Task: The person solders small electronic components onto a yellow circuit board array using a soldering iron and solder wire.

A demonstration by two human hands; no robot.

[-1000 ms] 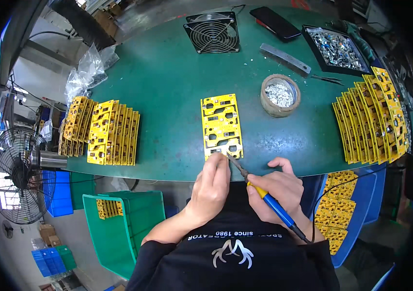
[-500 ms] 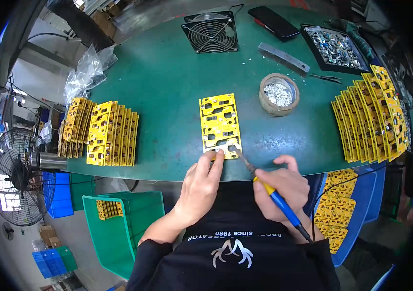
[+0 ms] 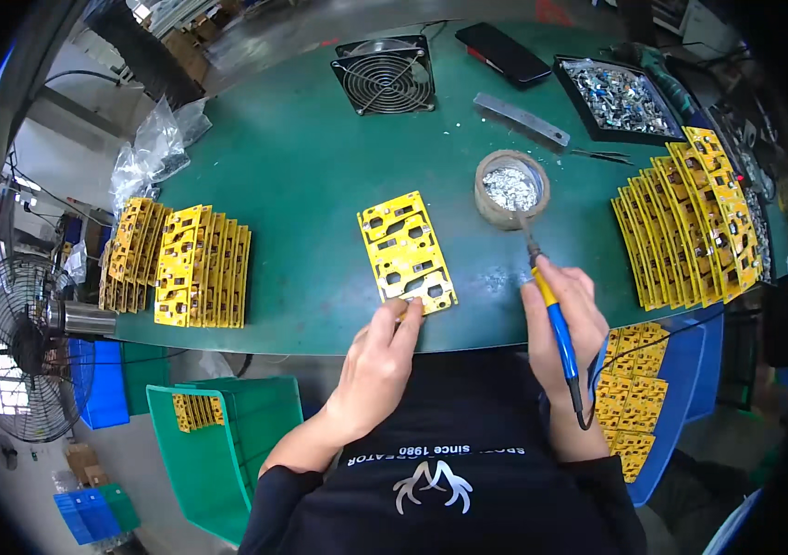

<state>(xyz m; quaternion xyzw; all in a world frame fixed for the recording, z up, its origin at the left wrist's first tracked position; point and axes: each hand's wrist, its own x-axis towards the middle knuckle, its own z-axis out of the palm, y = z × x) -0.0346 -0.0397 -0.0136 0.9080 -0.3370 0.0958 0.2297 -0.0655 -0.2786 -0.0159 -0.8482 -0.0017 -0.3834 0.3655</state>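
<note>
A yellow circuit board panel [image 3: 406, 248] with dark cutouts lies tilted on the green table. My left hand [image 3: 381, 356] pinches its near edge between thumb and fingers. In my right hand [image 3: 568, 319] is a soldering iron [image 3: 556, 324] with a blue and yellow handle, gripped like a pen. The iron's tip touches or hovers at the near rim of a round tub [image 3: 486, 196] holding silvery bits; contact is hard to tell.
Stacks of yellow panels stand at left [image 3: 202, 268] and right [image 3: 681, 227]. Toward the back are a small fan [image 3: 385, 79], a black phone [image 3: 503, 54], a metal bar [image 3: 522, 120], tweezers [image 3: 602, 156] and a black tray of small parts [image 3: 584, 106]. Below are a green bin [image 3: 264, 444] and a blue bin [image 3: 681, 416].
My right hand has carried the soldering iron from the board's near edge up and right to the tub. The board has turned slightly under my left hand, which still holds it.
</note>
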